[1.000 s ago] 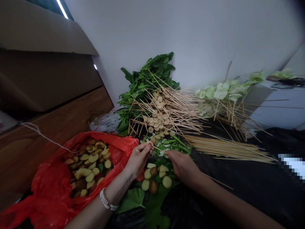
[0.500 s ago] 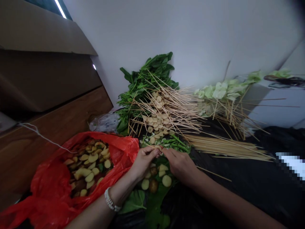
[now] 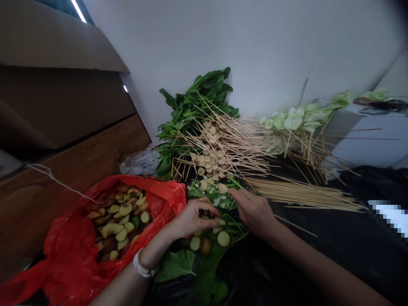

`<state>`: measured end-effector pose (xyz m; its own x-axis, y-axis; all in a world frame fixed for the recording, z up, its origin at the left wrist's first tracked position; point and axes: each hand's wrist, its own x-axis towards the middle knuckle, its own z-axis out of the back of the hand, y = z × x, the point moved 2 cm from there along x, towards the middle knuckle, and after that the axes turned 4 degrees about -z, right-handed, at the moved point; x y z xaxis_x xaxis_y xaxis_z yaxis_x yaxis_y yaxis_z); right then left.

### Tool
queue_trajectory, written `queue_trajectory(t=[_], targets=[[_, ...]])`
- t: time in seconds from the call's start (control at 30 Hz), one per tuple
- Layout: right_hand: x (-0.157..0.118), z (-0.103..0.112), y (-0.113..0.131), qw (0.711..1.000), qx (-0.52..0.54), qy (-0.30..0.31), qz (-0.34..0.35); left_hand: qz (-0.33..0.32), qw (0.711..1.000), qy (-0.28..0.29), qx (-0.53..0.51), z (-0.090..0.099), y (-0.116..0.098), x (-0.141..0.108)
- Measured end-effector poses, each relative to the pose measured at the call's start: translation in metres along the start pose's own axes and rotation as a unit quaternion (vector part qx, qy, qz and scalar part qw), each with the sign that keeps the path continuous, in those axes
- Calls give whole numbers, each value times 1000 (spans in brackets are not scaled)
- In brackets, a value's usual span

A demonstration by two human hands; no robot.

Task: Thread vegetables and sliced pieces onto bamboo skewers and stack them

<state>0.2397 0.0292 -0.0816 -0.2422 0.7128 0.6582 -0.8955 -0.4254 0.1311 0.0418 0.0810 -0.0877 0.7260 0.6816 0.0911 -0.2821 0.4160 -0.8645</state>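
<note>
My right hand (image 3: 256, 212) is closed on a bamboo skewer. A potato slice (image 3: 223, 188) sits on the skewer just beyond my fingertips, over chopped greens. My left hand (image 3: 196, 219) reaches over the loose potato slices (image 3: 224, 239) lying on green leaves (image 3: 177, 267). Its thumb and fingers are apart, and the fingertips are close to one slice; whether they touch it is hard to tell. Ahead of both hands lies a pile of skewered potato slices (image 3: 210, 157), their sticks (image 3: 245, 148) pointing mostly right.
At left, a red plastic bag (image 3: 70, 238) holds many potato slices. Bare skewers (image 3: 306, 193) lie in a bundle on black plastic (image 3: 318, 255). Leafy greens (image 3: 197, 100) lean against the wall, with skewered cabbage leaves (image 3: 295, 119) at back right. A cardboard box (image 3: 63, 106) stands at left.
My hands have parted. The left has dropped down toward the loose slices and its fingers have spread. The right has moved slightly right with the skewer, showing its potato slice.
</note>
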Motion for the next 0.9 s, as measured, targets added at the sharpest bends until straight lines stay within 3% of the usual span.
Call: queue_trajectory(t=[0.17,0.33,0.47,0.6,0.73,0.9], targets=[[-1,-2,2,1000,2,6,0,-54,994,30,94,-2,-5,-3],[-1,-2,1,1000,9,1,-7,-64,996,5,61,0,-5,0],[0,-1,-1,1000,11,1,-11,4,993,-87,-75,5,3,3],[-1,-2,0,1000,19,5,-10,81,946,-165,-267,11,11,4],[-2,-2,2,1000,20,10,-12,89,900,-203,-374,14,9,4],[-3,-5,2,1000,18,20,-17,79,883,-228,-403,15,6,4]])
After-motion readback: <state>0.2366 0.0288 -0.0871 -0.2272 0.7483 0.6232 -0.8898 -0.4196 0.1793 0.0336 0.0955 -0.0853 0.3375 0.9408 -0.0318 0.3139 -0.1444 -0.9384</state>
